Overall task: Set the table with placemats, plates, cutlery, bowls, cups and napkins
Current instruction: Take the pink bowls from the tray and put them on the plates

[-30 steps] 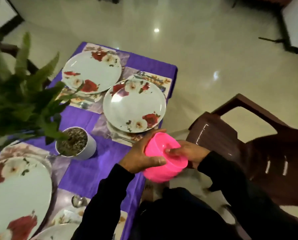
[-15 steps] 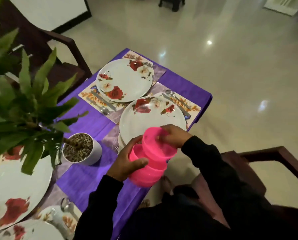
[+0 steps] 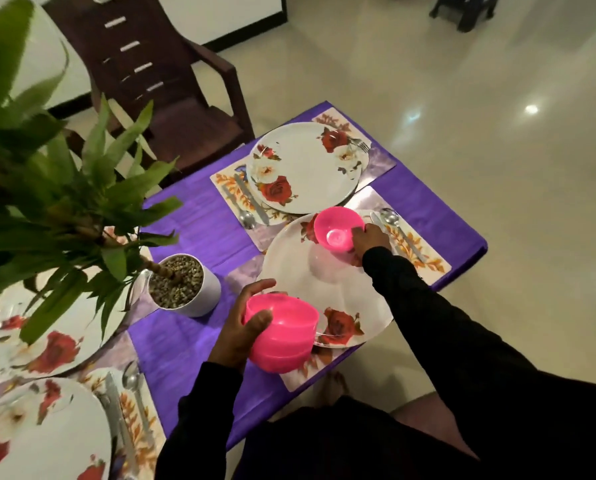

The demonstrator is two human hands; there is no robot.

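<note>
The right hand (image 3: 367, 239) reaches forward on an outstretched arm in a black sleeve, its grip pinching the rim of a single pink bowl (image 3: 338, 229). That bowl sits at the far edge of the near floral plate (image 3: 324, 282), mouth up and tilted slightly toward the camera; whether its base rests fully on the plate cannot be told.

The left hand (image 3: 244, 327) stays closer to the body, elbow bent, fingers curled over the far side and thumb pressed on the near wall of a stack of pink bowls (image 3: 282, 332). The stack is held upright over the near edge of the same plate, above the purple tablecloth (image 3: 192, 344) of the table.

The near plate lies on a leaf-print placemat (image 3: 424, 251), with a spoon (image 3: 391, 220) and a knife beside it on the right. Just beyond it a second floral plate (image 3: 307, 168) sits on its own placemat, with a spoon and knife (image 3: 251, 202) to its left and a fork tip showing at its far right.

A white pot of pebbles (image 3: 185, 285) holding a green leafy plant (image 3: 47, 174) stands left of the near plate. Two more floral plates (image 3: 47, 355) with cutlery lie at the lower left. A dark brown plastic chair (image 3: 172, 91) stands beyond the table.
</note>
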